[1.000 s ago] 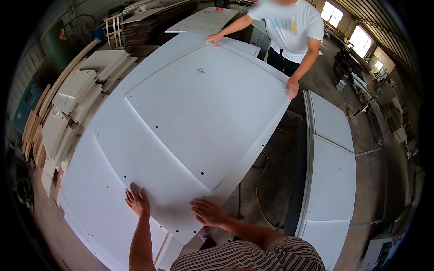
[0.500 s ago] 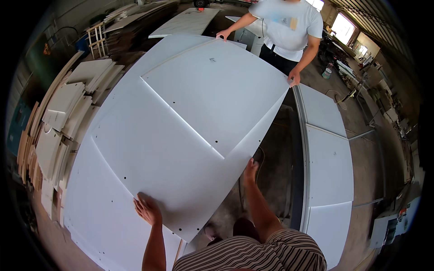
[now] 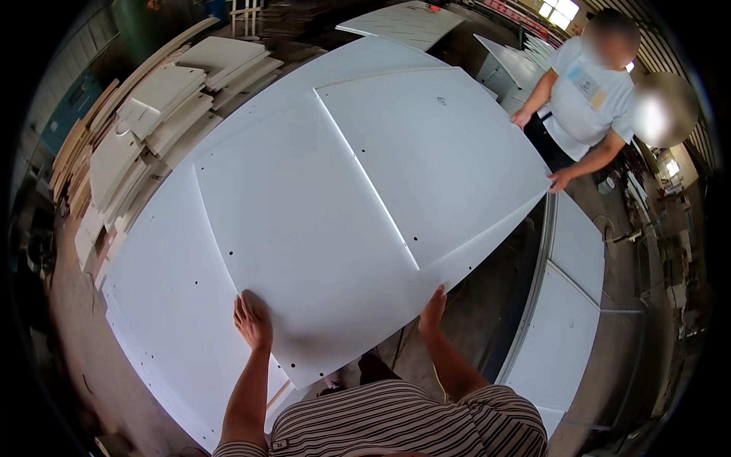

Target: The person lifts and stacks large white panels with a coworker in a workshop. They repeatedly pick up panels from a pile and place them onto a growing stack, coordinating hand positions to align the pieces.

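We have our hands on a wide white panel (image 3: 297,221), which lies slantwise in front of us on a larger white sheet (image 3: 167,320) that shows past its left edge. Dark round holes dot the panel's near end. Our left hand (image 3: 253,321) rests at its left edge, fingers outstretched rather than curled. Our right hand (image 3: 432,308) is at the opposite edge, fingers pointing away from us; we cannot tell whether it pinches the panel or only presses against it.

On the panel's far part lies a smaller white panel (image 3: 434,167) with a small dark mark near its far end. A co-worker in a pale T-shirt (image 3: 582,95) stands beyond it, both hands at its far edge; we cannot make out how their fingers close.

To our right, more white panels (image 3: 560,324) lie in a row beside a dark gap. To our left are stacked off-white boards (image 3: 175,107), with long wooden strips (image 3: 95,126) alongside. Past the far end lies a pale board (image 3: 403,23).
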The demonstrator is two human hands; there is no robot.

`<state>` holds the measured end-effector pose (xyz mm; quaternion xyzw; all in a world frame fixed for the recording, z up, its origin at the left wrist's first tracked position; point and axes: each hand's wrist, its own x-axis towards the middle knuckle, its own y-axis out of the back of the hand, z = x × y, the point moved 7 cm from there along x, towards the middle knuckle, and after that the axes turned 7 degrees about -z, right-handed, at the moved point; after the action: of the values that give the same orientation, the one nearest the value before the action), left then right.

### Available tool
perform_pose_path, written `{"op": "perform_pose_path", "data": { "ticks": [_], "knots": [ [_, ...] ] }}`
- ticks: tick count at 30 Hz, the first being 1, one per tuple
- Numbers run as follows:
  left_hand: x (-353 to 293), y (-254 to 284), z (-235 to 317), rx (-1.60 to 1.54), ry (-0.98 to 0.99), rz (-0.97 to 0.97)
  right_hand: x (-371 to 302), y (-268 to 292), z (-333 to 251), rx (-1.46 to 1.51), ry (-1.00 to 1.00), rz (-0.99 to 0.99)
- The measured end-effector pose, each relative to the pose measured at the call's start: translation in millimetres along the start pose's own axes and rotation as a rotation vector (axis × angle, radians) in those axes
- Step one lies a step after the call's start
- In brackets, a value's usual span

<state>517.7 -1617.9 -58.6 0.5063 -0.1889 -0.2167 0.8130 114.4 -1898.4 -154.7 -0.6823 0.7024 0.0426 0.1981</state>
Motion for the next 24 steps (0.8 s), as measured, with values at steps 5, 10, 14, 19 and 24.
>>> {"op": "perform_pose_path", "data": {
  "ticks": [5, 10, 14, 19, 24],
  "knots": [
    [-122, 11, 9, -0.085, 0.11, -0.072, -30, -29, -37, 0.282, -0.332, -0.342],
    [-200, -7, -36, -0.564, 0.415, -0.196, -20, -14, -16, 0.305, -0.485, -0.389],
    [-238, -20, -47, -0.747, 0.869, -0.286, -32, -19, -11, 0.278, -0.571, -0.405],
    [-266, -39, -20, -1.957, 1.054, -0.321, -75, -36, 7, 0.244, -0.627, -0.502],
    [-258, -34, 17, -2.241, 0.984, -0.379, -124, -37, 17, 0.237, -0.646, -0.532]
  ]
}}
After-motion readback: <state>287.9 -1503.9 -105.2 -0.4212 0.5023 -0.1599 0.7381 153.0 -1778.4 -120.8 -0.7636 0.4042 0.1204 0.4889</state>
